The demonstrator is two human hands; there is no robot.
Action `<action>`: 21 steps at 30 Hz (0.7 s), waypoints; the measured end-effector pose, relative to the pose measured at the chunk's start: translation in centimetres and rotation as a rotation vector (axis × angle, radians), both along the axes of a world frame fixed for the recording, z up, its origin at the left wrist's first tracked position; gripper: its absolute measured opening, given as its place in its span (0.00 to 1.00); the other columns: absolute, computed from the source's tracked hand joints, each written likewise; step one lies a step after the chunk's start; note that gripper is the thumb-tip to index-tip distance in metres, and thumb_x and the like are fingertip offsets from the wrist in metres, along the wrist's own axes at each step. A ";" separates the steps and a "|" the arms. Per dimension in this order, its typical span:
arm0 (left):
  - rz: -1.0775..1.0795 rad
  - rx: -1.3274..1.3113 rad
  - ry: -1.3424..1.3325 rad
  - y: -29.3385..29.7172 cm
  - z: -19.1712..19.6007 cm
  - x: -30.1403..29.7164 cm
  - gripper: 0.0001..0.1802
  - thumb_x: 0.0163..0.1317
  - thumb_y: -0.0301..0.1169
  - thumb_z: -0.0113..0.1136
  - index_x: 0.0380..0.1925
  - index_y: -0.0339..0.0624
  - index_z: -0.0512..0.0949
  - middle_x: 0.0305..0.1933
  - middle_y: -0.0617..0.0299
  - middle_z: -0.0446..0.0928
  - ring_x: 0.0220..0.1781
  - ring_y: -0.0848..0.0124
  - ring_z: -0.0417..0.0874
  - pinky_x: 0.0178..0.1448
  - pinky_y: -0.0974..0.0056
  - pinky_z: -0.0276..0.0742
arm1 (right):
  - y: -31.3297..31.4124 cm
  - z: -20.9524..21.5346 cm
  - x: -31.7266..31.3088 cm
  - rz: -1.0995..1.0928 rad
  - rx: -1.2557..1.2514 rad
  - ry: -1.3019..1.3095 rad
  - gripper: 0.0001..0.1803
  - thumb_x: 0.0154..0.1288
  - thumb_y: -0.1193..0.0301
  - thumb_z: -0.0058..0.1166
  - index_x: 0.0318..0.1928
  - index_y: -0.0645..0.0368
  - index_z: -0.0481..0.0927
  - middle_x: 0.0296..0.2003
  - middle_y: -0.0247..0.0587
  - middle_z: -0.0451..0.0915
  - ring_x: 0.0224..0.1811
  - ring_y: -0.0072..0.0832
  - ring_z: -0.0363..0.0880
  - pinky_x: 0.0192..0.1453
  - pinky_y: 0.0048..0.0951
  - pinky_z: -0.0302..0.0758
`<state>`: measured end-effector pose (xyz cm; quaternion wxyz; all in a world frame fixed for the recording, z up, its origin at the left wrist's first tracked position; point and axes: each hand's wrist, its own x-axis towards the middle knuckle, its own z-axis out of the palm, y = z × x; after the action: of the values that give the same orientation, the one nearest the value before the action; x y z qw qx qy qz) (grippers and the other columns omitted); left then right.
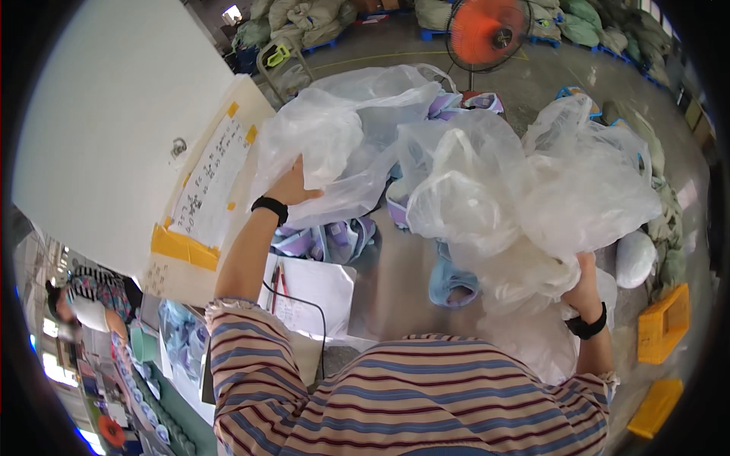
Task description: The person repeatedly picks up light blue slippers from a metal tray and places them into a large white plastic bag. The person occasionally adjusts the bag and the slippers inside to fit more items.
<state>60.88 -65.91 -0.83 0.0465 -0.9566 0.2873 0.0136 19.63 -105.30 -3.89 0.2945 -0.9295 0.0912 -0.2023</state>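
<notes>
My left hand (293, 188) presses into a large clear plastic bag (319, 125), its thumb and a finger apart and some fingertips hidden in the film. At the right, my right hand (584, 289) closes on the lower edge of a crumpled pile of clear plastic bags (487, 197). Under the left bag lie purple and light blue strap-like pieces (327, 239), perhaps slippers. A separate light blue piece with a round opening (453, 285) rests on the metal table (395, 281) between my hands.
A paper sheet with pens (312, 292) and a dark cable (323, 327) lie near my left arm. A tall white board (114, 114) stands at left. Yellow crates (663, 323) sit on the floor at right. An orange fan (487, 34) and stacked sacks (304, 19) are behind. Another person (91, 304) is far left.
</notes>
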 end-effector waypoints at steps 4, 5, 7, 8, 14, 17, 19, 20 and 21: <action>0.026 0.537 0.283 1.5 0.2 -4.7 0.32 0.46 0.46 0.62 0.48 0.36 0.70 0.46 0.45 0.74 0.55 0.51 0.71 0.53 0.53 0.68 | -0.3 0.6 -0.4 0.046 0.083 -0.078 0.20 0.39 0.70 0.63 0.37 0.61 0.77 0.39 0.48 0.76 0.43 0.45 0.71 0.45 0.36 0.66; -0.035 0.493 0.221 2.5 -0.5 -5.2 0.26 0.46 0.43 0.62 0.43 0.39 0.72 0.42 0.49 0.75 0.53 0.53 0.72 0.51 0.53 0.69 | -0.4 0.5 -0.7 0.014 0.071 -0.119 0.20 0.39 0.70 0.64 0.37 0.61 0.77 0.40 0.48 0.76 0.42 0.44 0.71 0.46 0.36 0.66; -0.157 0.410 0.089 4.5 -2.1 -5.6 0.16 0.45 0.38 0.61 0.34 0.43 0.76 0.34 0.56 0.77 0.50 0.57 0.74 0.47 0.54 0.70 | -1.6 0.5 -1.1 -0.009 0.038 -0.144 0.22 0.38 0.70 0.65 0.38 0.61 0.76 0.42 0.48 0.75 0.42 0.42 0.72 0.47 0.35 0.66; -0.244 0.329 -0.088 4.5 -1.3 -6.4 0.09 0.44 0.34 0.58 0.28 0.46 0.78 0.32 0.59 0.76 0.48 0.60 0.74 0.47 0.54 0.69 | -2.7 0.3 -1.5 -0.007 0.011 -0.121 0.22 0.39 0.70 0.65 0.39 0.61 0.76 0.43 0.47 0.75 0.43 0.42 0.73 0.48 0.35 0.66; -0.567 -0.172 -0.685 3.5 8.0 -13.5 0.06 0.40 0.27 0.54 0.21 0.49 0.77 0.31 0.63 0.72 0.50 0.65 0.71 0.60 0.52 0.60 | -5.6 2.5 0.0 -0.011 0.227 -0.478 0.27 0.39 0.69 0.66 0.43 0.63 0.73 0.43 0.45 0.75 0.43 0.39 0.74 0.51 0.34 0.68; -0.554 0.023 -0.550 4.4 4.7 -17.0 0.04 0.41 0.30 0.54 0.19 0.49 0.77 0.38 0.63 0.73 0.55 0.65 0.68 0.63 0.47 0.55 | -7.7 5.6 2.9 -0.036 0.261 -0.654 0.26 0.40 0.69 0.65 0.43 0.63 0.73 0.43 0.45 0.75 0.43 0.39 0.74 0.51 0.34 0.68; -0.417 0.303 -0.403 5.7 3.0 -19.2 0.14 0.41 0.35 0.59 0.33 0.52 0.78 0.51 0.60 0.69 0.62 0.61 0.62 0.65 0.45 0.51 | -8.5 7.4 5.7 -0.022 0.252 -0.714 0.26 0.40 0.69 0.65 0.43 0.63 0.73 0.43 0.45 0.75 0.43 0.39 0.74 0.51 0.34 0.68; -0.318 0.189 -0.364 5.9 2.7 -20.8 0.25 0.40 0.39 0.63 0.43 0.52 0.73 0.57 0.55 0.63 0.65 0.57 0.57 0.65 0.44 0.49 | -8.5 7.7 7.4 -0.002 0.244 -0.719 0.26 0.40 0.69 0.65 0.43 0.63 0.73 0.43 0.45 0.75 0.43 0.39 0.74 0.51 0.35 0.68; -0.212 0.077 -0.332 5.2 2.5 -22.5 0.36 0.39 0.42 0.66 0.53 0.53 0.68 0.63 0.51 0.57 0.68 0.54 0.52 0.65 0.42 0.48 | -8.9 8.0 9.2 0.020 0.220 -0.704 0.26 0.40 0.69 0.65 0.43 0.63 0.73 0.43 0.45 0.75 0.43 0.39 0.74 0.50 0.35 0.68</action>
<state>38.36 -60.76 1.68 0.1311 -0.9075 0.3742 -0.1383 28.82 -114.23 4.13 0.4079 -0.7667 -0.0038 -0.4957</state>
